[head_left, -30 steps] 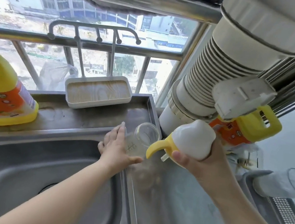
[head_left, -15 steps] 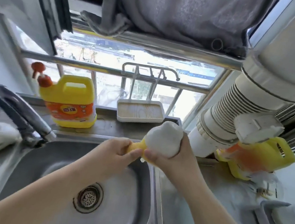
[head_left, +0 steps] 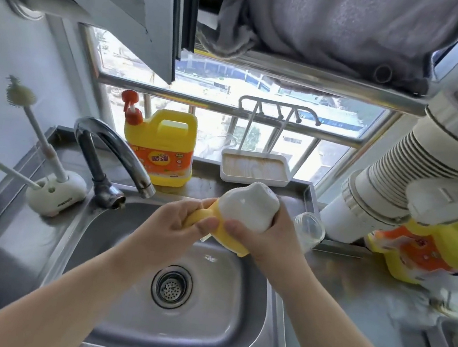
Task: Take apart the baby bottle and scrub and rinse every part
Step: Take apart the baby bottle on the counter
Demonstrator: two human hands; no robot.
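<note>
**Bottle top assembly held over the sink**

I hold the bottle top, a white domed cap on a yellow handled collar, above the basin of the sink, just in front of its rear rim. My right hand is clamped around the white cap, fingers wrapped over its far side and thumb pressed against the yellow collar. My left hand is closed on the yellow handle at the left of the assembly, thumb on top. The assembly is tilted, with the cap pointing up and away from me.

The clear bottle body stands on the worktop just beyond the right rear corner of the sink, beside my right hand. I cannot tell whether the two touch.

The tap rises from the left rear corner of the sink, with its spout arching toward the basin. No water runs from it. The drain strainer sits in the middle of the basin.

A brush holder with two long-handled brushes stands at the left edge of the worktop. A yellow detergent jug with a pump stands on the rear ledge behind the tap, and a white tray sits to its right. A second yellow jug lies tilted at the right rear of the worktop.
</note>
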